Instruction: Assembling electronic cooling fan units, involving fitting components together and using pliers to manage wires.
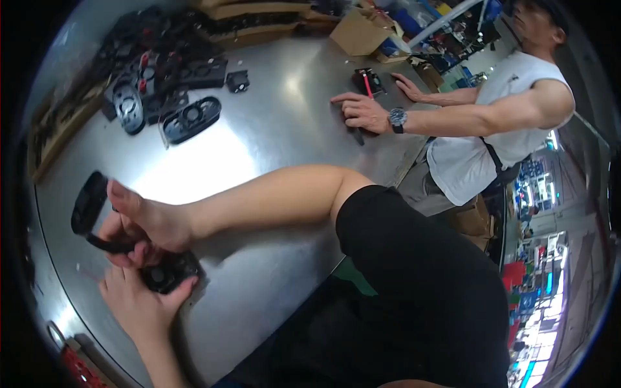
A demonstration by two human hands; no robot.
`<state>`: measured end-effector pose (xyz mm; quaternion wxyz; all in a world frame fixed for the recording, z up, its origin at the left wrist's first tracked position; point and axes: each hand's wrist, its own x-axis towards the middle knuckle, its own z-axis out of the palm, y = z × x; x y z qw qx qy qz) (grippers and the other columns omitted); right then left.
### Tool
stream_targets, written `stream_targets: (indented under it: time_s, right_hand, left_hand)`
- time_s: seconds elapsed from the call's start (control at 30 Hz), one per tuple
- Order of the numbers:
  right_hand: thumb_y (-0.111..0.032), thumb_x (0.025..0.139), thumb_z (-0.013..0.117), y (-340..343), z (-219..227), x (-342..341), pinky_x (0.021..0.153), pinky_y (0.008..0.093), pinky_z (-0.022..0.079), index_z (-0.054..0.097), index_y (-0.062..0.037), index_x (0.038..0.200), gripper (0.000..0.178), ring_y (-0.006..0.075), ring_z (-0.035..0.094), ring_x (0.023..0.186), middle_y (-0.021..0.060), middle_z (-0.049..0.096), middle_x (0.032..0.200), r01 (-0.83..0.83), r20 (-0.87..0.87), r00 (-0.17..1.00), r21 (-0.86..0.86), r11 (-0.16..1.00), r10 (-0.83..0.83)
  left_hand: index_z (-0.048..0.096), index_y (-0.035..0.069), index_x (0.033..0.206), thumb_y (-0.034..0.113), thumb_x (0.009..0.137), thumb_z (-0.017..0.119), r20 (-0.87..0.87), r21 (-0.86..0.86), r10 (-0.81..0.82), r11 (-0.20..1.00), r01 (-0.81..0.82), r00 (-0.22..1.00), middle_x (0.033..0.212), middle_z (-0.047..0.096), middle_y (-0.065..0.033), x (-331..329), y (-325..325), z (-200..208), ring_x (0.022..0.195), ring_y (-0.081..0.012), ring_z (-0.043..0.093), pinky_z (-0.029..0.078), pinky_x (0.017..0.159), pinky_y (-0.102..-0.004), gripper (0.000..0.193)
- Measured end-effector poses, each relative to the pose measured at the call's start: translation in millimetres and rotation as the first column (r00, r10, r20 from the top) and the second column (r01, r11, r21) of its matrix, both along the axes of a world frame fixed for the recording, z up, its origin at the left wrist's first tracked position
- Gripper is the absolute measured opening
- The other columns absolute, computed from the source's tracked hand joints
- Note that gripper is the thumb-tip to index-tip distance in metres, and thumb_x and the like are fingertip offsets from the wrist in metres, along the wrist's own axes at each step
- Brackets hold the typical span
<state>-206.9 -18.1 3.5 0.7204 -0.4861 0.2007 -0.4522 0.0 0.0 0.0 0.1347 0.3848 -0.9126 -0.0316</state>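
Note:
My right hand [145, 220] reaches across to the left side of the metal table, its fingers closed around a black curved plastic part [89, 202]; a narrow black band of it passes by the fingers. Just below, my left hand [139, 301] grips a black boxy housing [169, 271] with a round opening, thumb on its near side and fingers at its far edge. The housing rests on or close above the tabletop. Both hands nearly touch, and the right one hides part of the housing's far end.
A heap of black plastic parts [174, 71] covers the back left, with an oval black cover [191, 119] in front. A cardboard box [359, 32] stands at the back. At the right, a co-worker [491, 123] has a hand on a dark part beside a red-and-black item [369, 83].

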Motion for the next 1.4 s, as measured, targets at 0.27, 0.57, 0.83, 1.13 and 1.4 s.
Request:
stream_targets:
  time_s: [0.27,0.57,0.83,1.13,1.4]
  right_hand:
    - [-0.108,0.077,0.019,23.6,0.5,-19.0,0.052,0.0256,0.03,0.066,-0.0074,0.084,0.111,0.0074,0.041,0.054,-0.0046,0.05,0.064,-0.301,-0.015,0.954,-0.067,0.951,0.3]
    - [-0.109,0.072,0.038,12.7,-3.3,-52.8,0.049,0.0225,0.034,0.061,0.0009,0.084,0.113,0.0078,0.048,0.049,-0.0013,0.052,0.062,-0.275,-0.192,0.948,-0.105,0.956,0.252]
    - [-0.103,0.078,0.043,-10.3,34.1,-17.3,0.058,0.0261,0.034,0.067,-0.0002,0.073,0.106,0.013,0.05,0.058,0.0034,0.06,0.066,-0.571,-0.359,0.738,0.121,0.812,0.572]
    - [-0.118,0.049,0.029,7.8,55.9,-4.4,0.057,0.0227,0.031,0.065,0.0012,0.086,0.13,0.0078,0.046,0.059,-0.002,0.053,0.067,-0.388,-0.576,0.707,0.168,0.906,0.41]
    - [-0.117,0.061,0.019,45.6,50.3,-7.8,0.071,0.0338,0.042,0.053,-0.0027,0.12,0.133,0.019,0.049,0.072,0.0078,0.052,0.083,0.355,0.352,0.87,0.036,0.934,-0.344]
  left_hand:
    - [0.065,0.005,0.131,0.058,0.047,0.097,-0.116,0.165,-0.071,0.982,0.09,0.991,0.14,0.061,-0.0173,-14.9,9.4,1.4,0.13,-0.0429,0.056,0.042,0.111,-0.053,0.104]
    - [0.072,0.008,0.101,0.076,0.057,0.088,-0.198,-0.072,-0.208,0.978,0.198,0.958,0.094,0.067,-0.0091,-25.6,0.0,-9.9,0.095,-0.0283,0.064,0.046,0.091,-0.0436,0.083]
    - [0.073,0.013,0.118,0.065,0.056,0.094,-0.205,0.007,-0.203,0.978,0.209,0.957,0.109,0.071,-0.0055,-5.3,-7.1,-15.6,0.104,-0.0272,0.067,0.046,0.097,-0.0422,0.084]
    - [0.075,0.013,0.11,0.061,0.054,0.096,-0.116,0.156,-0.111,0.979,0.129,0.987,0.106,0.071,-0.0082,-8.0,-3.1,-8.3,0.104,-0.0306,0.067,0.048,0.101,-0.0453,0.076]
    - [0.068,0.009,0.11,0.077,0.067,0.082,-0.024,-0.077,0.065,0.995,-0.067,0.998,0.089,0.065,-0.0105,-17.1,24.4,-12.6,0.088,-0.0277,0.065,0.045,0.082,-0.043,0.082]
